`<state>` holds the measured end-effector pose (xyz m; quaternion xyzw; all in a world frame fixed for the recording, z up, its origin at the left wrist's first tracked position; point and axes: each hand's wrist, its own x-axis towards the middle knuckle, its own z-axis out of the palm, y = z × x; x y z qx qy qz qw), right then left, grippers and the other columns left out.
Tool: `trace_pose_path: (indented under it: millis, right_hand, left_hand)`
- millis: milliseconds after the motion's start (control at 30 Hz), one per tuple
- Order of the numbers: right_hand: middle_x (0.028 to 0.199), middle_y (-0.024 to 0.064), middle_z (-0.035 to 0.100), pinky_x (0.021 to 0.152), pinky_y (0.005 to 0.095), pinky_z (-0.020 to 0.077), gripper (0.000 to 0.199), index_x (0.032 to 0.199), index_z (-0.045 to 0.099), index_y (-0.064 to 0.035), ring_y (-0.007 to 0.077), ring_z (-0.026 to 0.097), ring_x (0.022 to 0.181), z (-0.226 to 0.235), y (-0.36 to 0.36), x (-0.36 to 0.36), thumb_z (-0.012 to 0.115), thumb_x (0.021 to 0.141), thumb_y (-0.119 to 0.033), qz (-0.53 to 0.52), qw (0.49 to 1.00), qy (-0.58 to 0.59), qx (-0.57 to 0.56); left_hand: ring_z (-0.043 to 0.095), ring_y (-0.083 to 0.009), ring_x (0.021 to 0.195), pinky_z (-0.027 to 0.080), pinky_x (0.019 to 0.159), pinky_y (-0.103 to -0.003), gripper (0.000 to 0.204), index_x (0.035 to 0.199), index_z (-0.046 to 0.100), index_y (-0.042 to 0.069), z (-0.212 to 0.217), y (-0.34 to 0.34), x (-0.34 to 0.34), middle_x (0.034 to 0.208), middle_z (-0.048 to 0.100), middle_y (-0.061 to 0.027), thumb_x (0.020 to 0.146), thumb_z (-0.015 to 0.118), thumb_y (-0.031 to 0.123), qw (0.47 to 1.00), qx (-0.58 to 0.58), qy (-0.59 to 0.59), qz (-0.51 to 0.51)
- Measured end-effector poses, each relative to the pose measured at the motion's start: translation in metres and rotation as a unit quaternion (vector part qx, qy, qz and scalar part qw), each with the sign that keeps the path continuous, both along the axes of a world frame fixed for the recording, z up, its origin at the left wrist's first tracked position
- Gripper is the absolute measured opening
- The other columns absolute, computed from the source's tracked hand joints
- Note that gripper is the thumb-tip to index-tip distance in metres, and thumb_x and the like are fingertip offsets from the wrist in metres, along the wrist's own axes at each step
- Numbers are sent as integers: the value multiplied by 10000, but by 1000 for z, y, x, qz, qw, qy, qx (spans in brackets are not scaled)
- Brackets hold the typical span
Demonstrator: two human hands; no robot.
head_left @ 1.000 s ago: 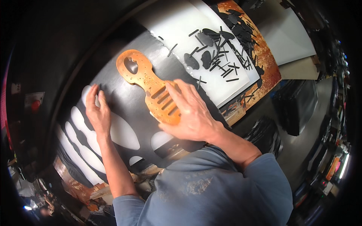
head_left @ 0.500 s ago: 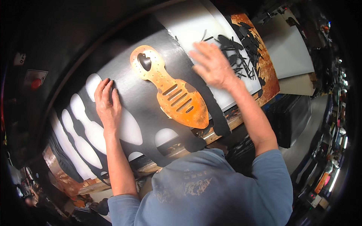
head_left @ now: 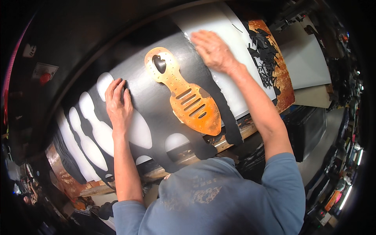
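A black sheet [head_left: 135,64] lies across a white board [head_left: 239,80], and sole-shaped holes in it let the white show through. On the sheet rests an orange-yellow, sole-shaped cutting die [head_left: 178,84] with slots and one larger opening. My left hand [head_left: 118,105] lies on the sheet left of the die, between cut-out holes, its fingers stretched and holding nothing. My right hand [head_left: 213,51] is over the white board near the sheet's ragged right edge. Its fingers are extended, slightly blurred and empty. Black scraps [head_left: 263,49] are heaped to the right of this hand, at the board's edge.
A rusty plate [head_left: 285,74] shows beneath the scraps and board. A dark machine part with a red button [head_left: 45,78] stands at the left. Pale sheets [head_left: 301,58] lie beyond the plate at right. A dark wrapped block [head_left: 303,129] sits below them.
The scraps that were spread over the white board have shifted right into a heap by the rusty plate. My right hand is now farther up, near the sheet's edge. My left hand stays on the sheet.
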<state>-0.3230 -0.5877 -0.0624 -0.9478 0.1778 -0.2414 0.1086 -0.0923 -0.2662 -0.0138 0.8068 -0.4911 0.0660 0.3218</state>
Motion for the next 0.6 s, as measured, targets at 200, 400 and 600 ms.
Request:
trace_pose_path:
  millis: [200, 400, 600]
  right_hand:
    - [1532, 257, 578, 1258, 492, 378, 597, 1466, 617, 18, 370, 530, 1458, 62, 36, -58, 664, 1030, -388, -212, 954, -11, 214]
    - [1653, 414, 236, 1161, 638, 397, 1085, 1587, 452, 17, 588, 380, 1439, 71, 198, -67, 951, 709, -381, 36, 989, 62, 133]
    - [1598, 376, 358, 1114, 567, 451, 948, 1484, 589, 15, 527, 456, 1382, 77, 195, -59, 926, 647, -274, 10, 981, 17, 192]
  left_hand:
    - [623, -375, 1305, 517, 1101, -452, 286, 1252, 726, 13, -6, 0, 4, 1361, 679, -172, 971, 703, 59, 999, -24, -41, -1]
    - [644, -364, 1285, 523, 1105, -441, 313, 1271, 712, -9, -7, -1, 6, 1353, 692, -184, 961, 699, 31, 999, -42, -31, 7]
    - [661, -365, 1275, 541, 1086, -433, 391, 1354, 660, 10, -7, 0, 7, 1349, 698, -189, 965, 652, -20, 997, -82, 0, 6]
